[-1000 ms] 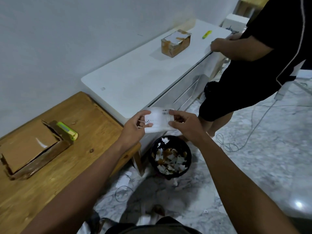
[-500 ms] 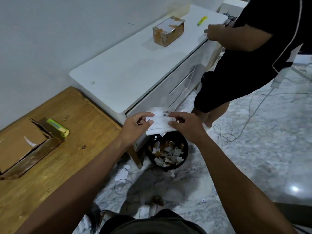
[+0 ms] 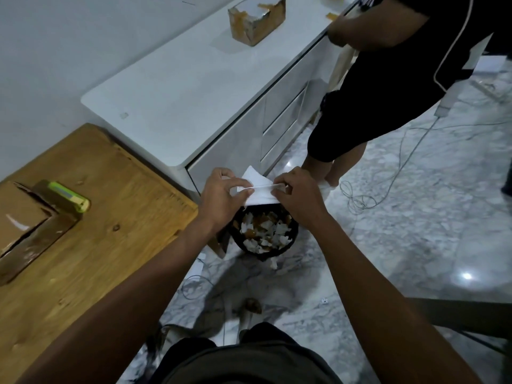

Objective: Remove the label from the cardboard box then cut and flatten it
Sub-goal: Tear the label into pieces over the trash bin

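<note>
White paper label [image 3: 259, 189], folded, sits pinched between my left hand [image 3: 221, 194] and right hand [image 3: 297, 195], over the black round bin [image 3: 263, 234] of scraps.

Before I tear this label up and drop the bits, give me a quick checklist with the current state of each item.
1. Both hands on the label: ok, left hand and right hand pinch its ends.
2. Bin under the label: ok, directly below.
3. Room in the bin: cannot tell, scraps already near the rim.
4. Label folded: ok, creased between the hands.
5. Cardboard box ready for cutting: ok, on the wooden table beside the green cutter.
6. Bystander clear: ok, beyond the bin.
</note>
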